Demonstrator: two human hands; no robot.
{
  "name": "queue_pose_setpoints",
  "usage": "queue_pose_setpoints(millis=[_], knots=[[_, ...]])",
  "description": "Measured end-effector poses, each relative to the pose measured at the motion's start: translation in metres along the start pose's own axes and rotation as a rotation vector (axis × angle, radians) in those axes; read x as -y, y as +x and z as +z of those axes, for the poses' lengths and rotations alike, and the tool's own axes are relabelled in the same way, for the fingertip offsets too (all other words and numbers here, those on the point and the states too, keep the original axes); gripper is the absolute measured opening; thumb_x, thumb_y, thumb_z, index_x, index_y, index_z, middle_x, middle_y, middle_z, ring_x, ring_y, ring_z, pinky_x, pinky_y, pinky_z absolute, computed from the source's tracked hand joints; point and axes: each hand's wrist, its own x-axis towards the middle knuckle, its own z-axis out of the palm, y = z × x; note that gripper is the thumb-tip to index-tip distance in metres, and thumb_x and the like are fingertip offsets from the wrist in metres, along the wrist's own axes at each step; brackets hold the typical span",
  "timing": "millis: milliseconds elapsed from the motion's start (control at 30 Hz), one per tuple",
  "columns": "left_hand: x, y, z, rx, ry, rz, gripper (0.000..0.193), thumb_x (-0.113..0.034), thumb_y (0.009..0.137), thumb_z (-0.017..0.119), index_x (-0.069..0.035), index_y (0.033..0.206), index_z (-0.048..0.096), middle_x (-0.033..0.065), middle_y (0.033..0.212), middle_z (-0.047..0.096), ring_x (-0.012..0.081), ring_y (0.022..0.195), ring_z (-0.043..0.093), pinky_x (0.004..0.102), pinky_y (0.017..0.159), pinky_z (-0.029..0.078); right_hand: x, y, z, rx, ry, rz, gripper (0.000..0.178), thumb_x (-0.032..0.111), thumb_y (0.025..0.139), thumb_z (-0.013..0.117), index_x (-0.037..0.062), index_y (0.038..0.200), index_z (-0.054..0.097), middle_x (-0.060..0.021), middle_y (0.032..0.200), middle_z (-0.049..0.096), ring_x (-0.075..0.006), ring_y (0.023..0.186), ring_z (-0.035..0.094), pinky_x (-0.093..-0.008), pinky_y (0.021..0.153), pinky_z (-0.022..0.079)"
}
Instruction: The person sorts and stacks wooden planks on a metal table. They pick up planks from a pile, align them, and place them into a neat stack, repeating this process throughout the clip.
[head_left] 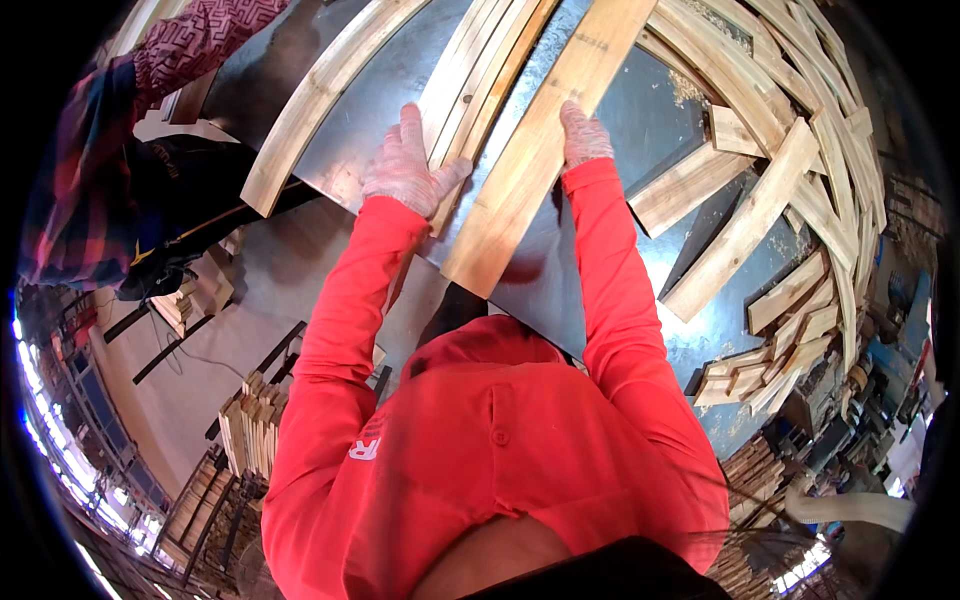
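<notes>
My left hand (410, 168), in a pale thin glove, lies against the near end of several narrow wooden boards (470, 85) placed side by side. Its fingers point away from me along the boards' left side, and its thumb is spread across them. A wider, flat wooden board (540, 150) slants between my hands, its near end reaching over the front edge of the metal table (350, 130). My right hand (585, 136), gloved too, is closed on this board's right edge. The thumb rests on top; the other fingers are mostly hidden.
At the left, a long board (310, 110) lies near another person's patterned sleeve (200, 45). Loose boards (750, 220) overlap on the table's right side, with short offcuts (775, 350) piled nearer me and sawdust around. Stacked wood (255, 425) stands below left.
</notes>
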Motion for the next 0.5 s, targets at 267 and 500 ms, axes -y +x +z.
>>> queue_pose_setpoints(millis=[267, 500], knots=[[-0.023, -0.014, 0.003, -0.003, 0.094, 0.002, 0.103, -0.050, 0.073, 0.073, -0.002, 0.149, 0.023, 0.0303, 0.139, 0.041, 0.0453, 0.123, 0.047, 0.0507, 0.101, 0.041, -0.058, -0.024, 0.016, -0.278, 1.330, 0.320, 0.046, 0.038, 0.091, 0.067, 0.0012, 0.118, 0.060, -0.0090, 0.102, 0.068, -0.0214, 0.088, 0.067, -0.0347, 0.076, 0.057], [-0.025, -0.078, 0.010, -0.089, -0.375, 0.434, 0.106, -0.057, 0.075, 0.071, 0.004, 0.149, 0.024, 0.0301, 0.143, 0.040, 0.0418, 0.131, 0.042, 0.0404, 0.111, 0.033, -0.014, -0.036, -0.050, -0.131, 1.947, 0.269, 0.068, 0.057, 0.078, 0.073, 0.0107, 0.125, 0.057, -0.0059, 0.107, 0.066, -0.0224, 0.091, 0.065, -0.0393, 0.079, 0.058]])
